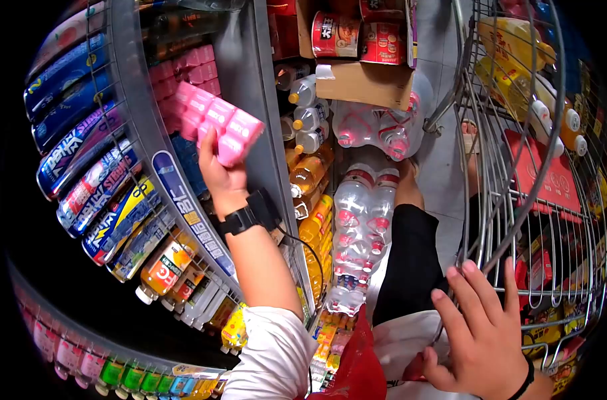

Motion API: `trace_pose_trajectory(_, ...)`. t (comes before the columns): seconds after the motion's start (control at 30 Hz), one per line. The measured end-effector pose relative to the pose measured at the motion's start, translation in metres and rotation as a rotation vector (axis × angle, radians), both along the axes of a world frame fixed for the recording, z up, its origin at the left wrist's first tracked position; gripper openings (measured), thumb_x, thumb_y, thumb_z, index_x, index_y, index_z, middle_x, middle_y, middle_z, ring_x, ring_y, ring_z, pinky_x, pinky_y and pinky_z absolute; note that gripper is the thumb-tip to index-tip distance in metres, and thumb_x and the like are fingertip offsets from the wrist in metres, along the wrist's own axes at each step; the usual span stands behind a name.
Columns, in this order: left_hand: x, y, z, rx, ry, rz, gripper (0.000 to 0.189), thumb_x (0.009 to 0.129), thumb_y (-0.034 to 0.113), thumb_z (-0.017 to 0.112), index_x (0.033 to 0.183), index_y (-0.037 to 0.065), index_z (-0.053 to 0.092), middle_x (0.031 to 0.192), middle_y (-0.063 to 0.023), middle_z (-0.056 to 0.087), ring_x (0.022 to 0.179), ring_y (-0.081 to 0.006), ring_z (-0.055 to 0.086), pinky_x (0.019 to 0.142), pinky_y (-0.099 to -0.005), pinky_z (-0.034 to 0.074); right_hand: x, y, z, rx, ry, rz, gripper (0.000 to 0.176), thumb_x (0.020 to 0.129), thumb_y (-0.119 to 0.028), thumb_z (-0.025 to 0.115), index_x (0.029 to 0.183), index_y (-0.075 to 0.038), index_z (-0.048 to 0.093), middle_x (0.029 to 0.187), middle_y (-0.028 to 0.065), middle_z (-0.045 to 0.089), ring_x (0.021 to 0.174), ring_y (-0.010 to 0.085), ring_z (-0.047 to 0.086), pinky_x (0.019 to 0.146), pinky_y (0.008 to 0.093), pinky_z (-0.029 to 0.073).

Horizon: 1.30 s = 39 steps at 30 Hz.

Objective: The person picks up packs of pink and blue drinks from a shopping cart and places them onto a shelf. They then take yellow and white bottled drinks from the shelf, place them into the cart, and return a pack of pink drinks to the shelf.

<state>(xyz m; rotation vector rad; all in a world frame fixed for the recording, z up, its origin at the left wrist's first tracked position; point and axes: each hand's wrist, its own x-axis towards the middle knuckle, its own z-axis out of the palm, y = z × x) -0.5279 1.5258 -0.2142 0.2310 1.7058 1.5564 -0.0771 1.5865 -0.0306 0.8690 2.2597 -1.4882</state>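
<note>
My left hand (223, 170), with a black watch on its wrist, grips the lower edge of a pink multipack of small drinks (217, 120). The multipack is tilted in front of the shelf, where similar pink packs (190, 70) are stacked. Down at the right, my right hand (480, 327) is spread with its palm down and holds nothing. Its fingertips overlap the lower wire frame of a metal shopping cart (510, 220) in this view.
Canned and bottled drinks (100, 173) fill the shelf at left. Large clear bottles (360, 213) stand on the floor in the middle, below a cardboard box (363, 83) of red noodle tubs. A black-clothed leg (407, 267) is beside the bottles. Yellow bottles (510, 57) lie in the cart.
</note>
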Motion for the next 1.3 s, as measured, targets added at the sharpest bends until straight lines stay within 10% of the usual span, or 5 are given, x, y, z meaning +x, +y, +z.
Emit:
trace_pose_trajectory(0.2,-0.104,-0.005,-0.034,-0.71,1.9,-0.018,0.064,0.086,0.023,0.08,0.14,-0.004,0.058,0.141,-0.0219,0.062,0.126,-0.0328,0.063,0.108,-0.0382,0.048,-0.001,-0.006,-0.003,0.086,-0.029,0.039,0.06,0.071,-0.042,0.063,0.116,-0.002,0.063,0.124,0.0207,0.063,0.132,0.0446,0.053,0.112,0.0786,0.027)
trace_pose_trajectory(0.43,-0.152,0.004,-0.037,-0.603,1.678,-0.052,0.063,0.086,0.026,0.08,0.138,-0.003,0.06,0.14,-0.023,0.062,0.126,-0.034,0.062,0.109,-0.0387,0.048,-0.007,0.006,0.004,0.05,-0.07,0.177,0.06,0.094,-0.044,0.057,0.137,-0.002,0.057,0.136,0.0195,0.059,0.137,0.0402,0.051,0.118,0.0679,0.026)
trace_pose_trajectory(1.1,-0.185,0.03,-0.084,-0.99,1.992,0.278,0.064,0.081,0.046,0.08,0.133,0.012,0.067,0.128,-0.0177,0.07,0.118,-0.0422,0.064,0.103,-0.0526,0.048,-0.002,0.0,0.0,0.081,-0.077,0.17,0.059,0.089,-0.052,0.056,0.119,-0.003,0.066,0.126,0.018,0.065,0.13,0.0402,0.055,0.117,0.0752,0.023)
trace_pose_trajectory(1.2,-0.12,0.037,-0.063,-1.08,1.61,0.129,0.076,0.082,0.047,0.078,0.143,0.006,0.057,0.137,-0.0228,0.062,0.125,-0.0455,0.058,0.106,-0.0557,0.044,-0.001,-0.004,0.001,0.091,-0.104,0.158,0.06,0.08,-0.057,0.061,0.109,-0.005,0.069,0.118,0.0157,0.067,0.122,0.0405,0.06,0.111,0.0799,0.026)
trace_pose_trajectory(1.3,0.001,0.037,-0.043,-0.617,1.831,-0.064,0.068,0.095,0.029,0.072,0.149,-0.002,0.047,0.15,-0.0267,0.05,0.135,-0.045,0.049,0.113,-0.0509,0.038,-0.002,0.001,-0.002,0.053,0.02,0.074,0.061,0.083,-0.049,0.068,0.126,-0.006,0.068,0.136,0.0173,0.063,0.131,0.0381,0.057,0.115,0.0615,0.036)
